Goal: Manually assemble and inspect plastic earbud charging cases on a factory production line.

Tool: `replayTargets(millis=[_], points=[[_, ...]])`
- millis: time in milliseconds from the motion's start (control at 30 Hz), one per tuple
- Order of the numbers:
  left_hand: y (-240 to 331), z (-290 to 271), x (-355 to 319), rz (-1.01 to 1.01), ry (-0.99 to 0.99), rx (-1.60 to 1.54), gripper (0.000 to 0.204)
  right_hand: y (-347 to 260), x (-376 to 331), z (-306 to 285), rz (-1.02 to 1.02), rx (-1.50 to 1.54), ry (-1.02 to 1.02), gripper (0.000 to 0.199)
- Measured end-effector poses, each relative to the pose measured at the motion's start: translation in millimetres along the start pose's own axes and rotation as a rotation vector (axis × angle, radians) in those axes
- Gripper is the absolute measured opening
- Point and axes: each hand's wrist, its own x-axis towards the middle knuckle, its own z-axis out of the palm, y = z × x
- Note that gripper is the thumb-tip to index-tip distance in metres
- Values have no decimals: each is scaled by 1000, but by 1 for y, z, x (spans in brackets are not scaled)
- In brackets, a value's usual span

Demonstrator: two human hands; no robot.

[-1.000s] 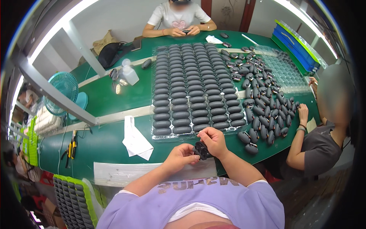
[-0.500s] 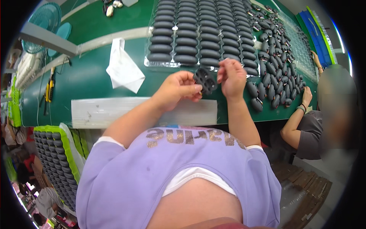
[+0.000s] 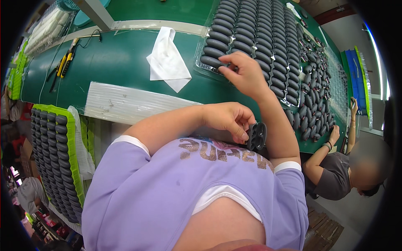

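My left hand (image 3: pixel 234 121) is closed on a small black plastic piece with round recesses (image 3: pixel 256 136), held low in front of my shirt beside my right forearm. My right hand (image 3: pixel 246 75) reaches over the near left corner of a clear plastic tray (image 3: pixel 201 66). Its thumb and forefinger close around the right end of a dark grey oval case (image 3: pixel 212 62) in that tray. Rows of similar cases (image 3: pixel 251 35) fill the tray. Whether that case is lifted at all, I cannot tell.
A white cloth (image 3: pixel 169 58) and yellow-black pliers (image 3: pixel 65 62) lie on the green table (image 3: pixel 121 58). A whitish ribbed strip (image 3: pixel 125 100) runs along its front edge. Loose oval cases (image 3: pixel 312 113) are heaped at right, near a co-worker's hand (image 3: pixel 333 136). A filled green tray (image 3: pixel 73 163) stands lower left.
My right hand has left the black piece and gone to the tray's near left corner. My left hand has drawn the piece down toward my shirt. The view has shifted.
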Motion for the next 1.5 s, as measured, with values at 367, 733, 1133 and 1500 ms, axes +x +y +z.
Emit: replayTargets(millis=[367, 733, 1133, 1500], points=[[8, 0, -2, 25, -44, -70, 30, -16, 28, 7, 65, -536, -237, 21], [24, -3, -5, 359, 259, -219, 30, 19, -10, -29, 415, 646, 79, 25], [25, 0, 0, 360, 487, -110, 28, -12, -115, -50, 295, 954, 271, 32], [17, -4, 1, 275, 558, -99, 31, -32, -101, -106, 94, 744, 596, 35]])
